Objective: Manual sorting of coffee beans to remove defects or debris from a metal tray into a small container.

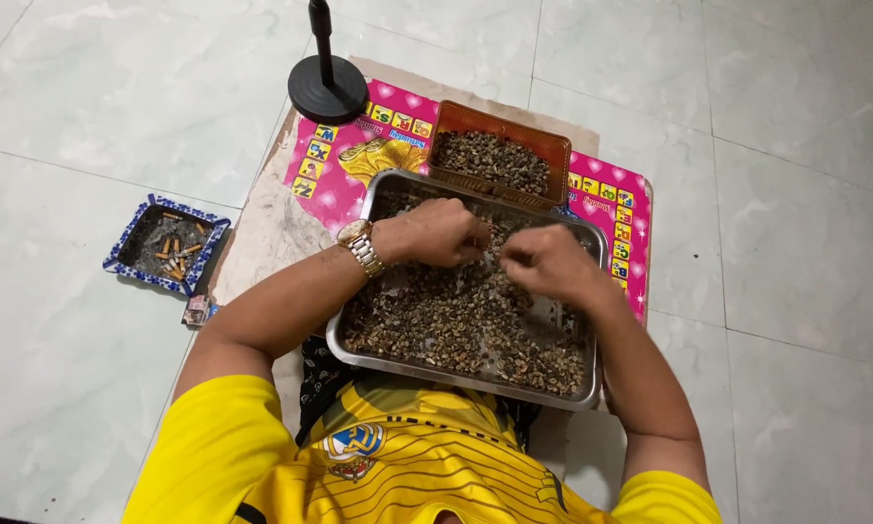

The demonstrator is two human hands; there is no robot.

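While both hands hover low over the metal tray, the left hand and right hand curl their fingers narrowly, pinching at small, brown-grey, husk-like seeds heaped across it; what each pinch holds can't be told. Beyond sits an orange basket of more.

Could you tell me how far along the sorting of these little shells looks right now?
Done: the orange basket already holds a heap of pieces. In hand: the left hand and right hand pick together over the metal tray. Left: the tray remains thickly covered, so much seems unsorted.
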